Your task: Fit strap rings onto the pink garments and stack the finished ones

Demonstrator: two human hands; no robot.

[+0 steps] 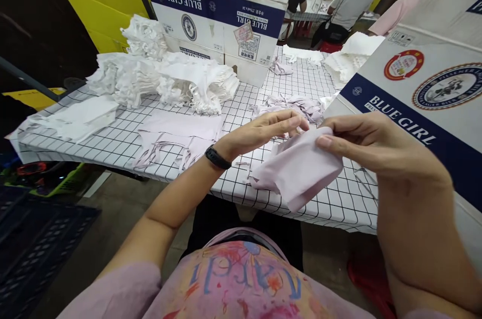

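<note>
A pale pink cloth piece (301,173), folded over and hanging above the near table edge, is pinched at its top edge between the thumb and fingers of my right hand (369,140). To its left, my left hand (276,125) is held with fingers stretched out, their tips close to the cloth's upper edge. Whether those tips touch it I cannot tell. Left of my left wrist lies a flat pale pink strappy top (184,130). Beyond my hands is a loose heap of pale pink cloth pieces (289,105).
Stacks of white garments (199,75) and a flat white one (79,115) lie on the checked tablecloth (241,178). Cardboard boxes stand at the back (214,12) and on the right (425,88). A dark crate (41,233) is on the floor at left. Other people sit further back.
</note>
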